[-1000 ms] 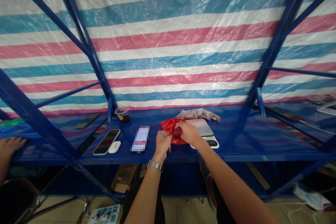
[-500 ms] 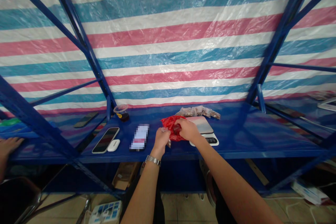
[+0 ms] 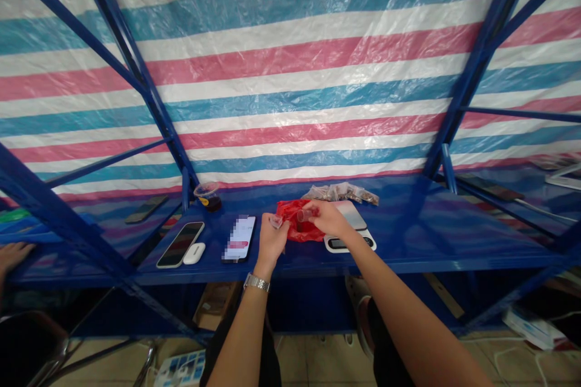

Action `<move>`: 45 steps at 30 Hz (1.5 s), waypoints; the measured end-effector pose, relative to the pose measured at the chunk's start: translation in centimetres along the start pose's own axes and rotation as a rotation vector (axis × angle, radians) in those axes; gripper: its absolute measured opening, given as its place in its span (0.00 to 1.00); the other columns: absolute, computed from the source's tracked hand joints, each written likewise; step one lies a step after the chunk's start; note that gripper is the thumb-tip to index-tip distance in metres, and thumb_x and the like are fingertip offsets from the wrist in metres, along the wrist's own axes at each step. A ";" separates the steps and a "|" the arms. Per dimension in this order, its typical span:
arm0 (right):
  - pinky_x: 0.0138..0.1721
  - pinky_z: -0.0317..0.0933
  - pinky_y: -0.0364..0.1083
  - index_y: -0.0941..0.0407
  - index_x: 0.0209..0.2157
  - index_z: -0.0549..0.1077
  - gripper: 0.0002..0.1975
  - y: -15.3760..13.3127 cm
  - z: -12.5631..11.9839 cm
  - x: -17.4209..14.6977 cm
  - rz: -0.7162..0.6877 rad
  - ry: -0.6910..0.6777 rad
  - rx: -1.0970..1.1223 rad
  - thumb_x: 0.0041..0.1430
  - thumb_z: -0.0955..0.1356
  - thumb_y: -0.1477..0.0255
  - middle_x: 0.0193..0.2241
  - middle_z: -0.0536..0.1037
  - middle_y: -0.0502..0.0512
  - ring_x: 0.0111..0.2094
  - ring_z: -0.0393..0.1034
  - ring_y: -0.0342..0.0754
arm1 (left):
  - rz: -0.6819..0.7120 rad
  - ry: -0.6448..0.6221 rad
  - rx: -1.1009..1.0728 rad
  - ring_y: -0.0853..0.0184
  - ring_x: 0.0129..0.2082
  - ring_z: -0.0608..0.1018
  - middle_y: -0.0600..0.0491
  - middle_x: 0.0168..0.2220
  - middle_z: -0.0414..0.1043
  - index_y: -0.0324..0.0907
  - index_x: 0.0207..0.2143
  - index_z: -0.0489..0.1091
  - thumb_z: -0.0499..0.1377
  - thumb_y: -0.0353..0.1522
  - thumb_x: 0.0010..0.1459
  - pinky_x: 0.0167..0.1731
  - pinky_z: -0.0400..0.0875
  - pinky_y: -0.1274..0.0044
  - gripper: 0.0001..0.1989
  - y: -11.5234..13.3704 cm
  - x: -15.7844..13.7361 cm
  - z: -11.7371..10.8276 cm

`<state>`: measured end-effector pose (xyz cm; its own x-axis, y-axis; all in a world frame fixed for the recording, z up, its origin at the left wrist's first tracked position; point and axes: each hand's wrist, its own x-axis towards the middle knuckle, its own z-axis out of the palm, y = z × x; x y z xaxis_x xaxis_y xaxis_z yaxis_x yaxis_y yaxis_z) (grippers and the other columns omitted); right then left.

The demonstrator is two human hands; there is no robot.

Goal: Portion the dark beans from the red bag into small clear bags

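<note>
On the blue shelf, a red plastic bag (image 3: pixel 309 234) lies open between my hands. My left hand (image 3: pixel 271 243) is closed around a small clear plastic bag (image 3: pixel 275 221), whose mouth shows above the fingers at the red bag's left edge. Over the red bag, my right hand (image 3: pixel 330 218) grips a small clear cup-like container (image 3: pixel 303 215), tilted to the left; whatever it contains is too small to tell. To the right, partly under my right forearm, is a white kitchen scale (image 3: pixel 333 245) with a silver plate and dark display.
Behind the red bag lie several small filled clear bags (image 3: pixel 347 192). On the left are a lit phone (image 3: pixel 240 239), a dark phone (image 3: pixel 181 245), a white earbud case (image 3: pixel 194 253) and a clear cup with dark liquid (image 3: pixel 210 199). Another person's hand (image 3: pixel 16 254) rests at far left.
My right hand has lifted out of the red bag, and the clear container now shows in its fingers. My left hand has shifted slightly left, with the small bag's mouth now visible.
</note>
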<state>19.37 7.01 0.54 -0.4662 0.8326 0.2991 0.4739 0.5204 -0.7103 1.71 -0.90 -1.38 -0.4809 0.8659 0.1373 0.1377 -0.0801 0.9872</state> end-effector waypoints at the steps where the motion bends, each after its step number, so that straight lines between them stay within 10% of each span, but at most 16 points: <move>1: 0.48 0.67 0.46 0.57 0.41 0.80 0.14 -0.1 -0.1 0.1 -0.033 0.004 0.071 0.55 0.67 0.80 0.41 0.84 0.55 0.43 0.77 0.49 | 0.036 0.020 0.024 0.70 0.26 0.70 0.60 0.25 0.66 0.43 0.30 0.65 0.66 0.30 0.47 0.30 0.64 0.79 0.12 0.0 0.0 -0.2; 7: 0.50 0.66 0.49 0.56 0.45 0.79 0.13 -3.5 -0.5 -0.9 -0.179 0.028 0.202 0.57 0.69 0.77 0.44 0.82 0.55 0.43 0.75 0.49 | 0.375 0.048 0.309 0.68 0.30 0.70 0.57 0.28 0.68 0.44 0.31 0.66 0.64 0.27 0.53 0.34 0.61 0.78 0.08 0.1 0.0 -0.9; 23: 0.60 0.61 0.50 0.48 0.54 0.78 0.21 -5.0 0.2 -2.0 -0.417 0.094 -0.203 0.67 0.63 0.80 0.56 0.76 0.54 0.56 0.70 0.50 | 0.262 -0.046 0.269 0.64 0.34 0.77 0.53 0.34 0.75 0.45 0.39 0.66 0.65 0.28 0.54 0.36 0.64 0.76 0.12 0.5 -0.8 0.8; 30: 0.57 0.62 0.47 0.53 0.49 0.81 0.21 -2.8 -1.8 -1.3 -0.250 0.094 -0.288 0.58 0.65 0.83 0.50 0.80 0.56 0.51 0.73 0.51 | 0.027 0.076 0.243 0.64 0.28 0.75 0.56 0.26 0.71 0.45 0.33 0.63 0.67 0.31 0.53 0.31 0.62 0.77 0.13 0.2 -1.7 0.1; 45: 0.54 0.63 0.47 0.54 0.48 0.81 0.25 -1.8 0.5 -1.1 -0.065 -0.100 -0.457 0.50 0.66 0.84 0.48 0.83 0.57 0.51 0.76 0.54 | -0.103 -0.159 -0.073 0.72 0.10 0.66 0.59 0.12 0.62 0.41 0.17 0.66 0.61 0.28 0.45 0.12 0.54 0.82 0.08 0.5 -1.7 2.1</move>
<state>18.66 5.11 1.15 -0.5646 0.7851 0.2548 0.7114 0.6194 -0.3321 4.44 -1.36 -1.25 -0.3461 0.9378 0.0265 0.0286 -0.0177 0.9994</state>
